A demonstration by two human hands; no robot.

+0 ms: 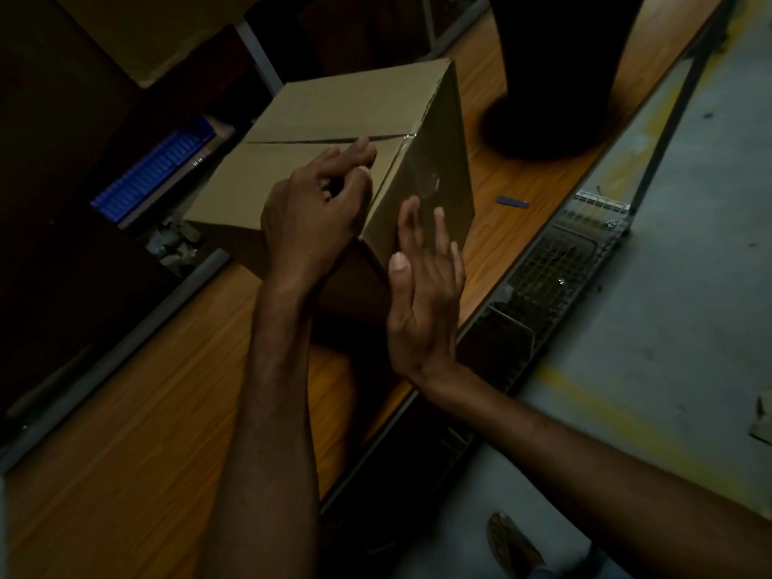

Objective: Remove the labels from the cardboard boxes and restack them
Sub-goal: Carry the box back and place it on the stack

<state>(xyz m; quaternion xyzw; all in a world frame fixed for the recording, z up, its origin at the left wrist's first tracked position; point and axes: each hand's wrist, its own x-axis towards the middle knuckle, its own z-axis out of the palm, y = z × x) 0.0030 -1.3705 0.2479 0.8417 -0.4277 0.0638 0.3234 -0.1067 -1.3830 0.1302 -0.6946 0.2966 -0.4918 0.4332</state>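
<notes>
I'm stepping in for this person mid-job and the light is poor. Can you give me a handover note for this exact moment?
Left hand: curled on top of the cardboard box, fingertips at the edge above its side face. It is too dark to tell whether it pinches anything.
Right hand: open, fingers flat against that glossy side face.
The box stands on the wooden table, top flaps closed.
Done: no label shows on the top.
Left: check whether the side's shine is a label or tape, peel it, then restack.
</notes>
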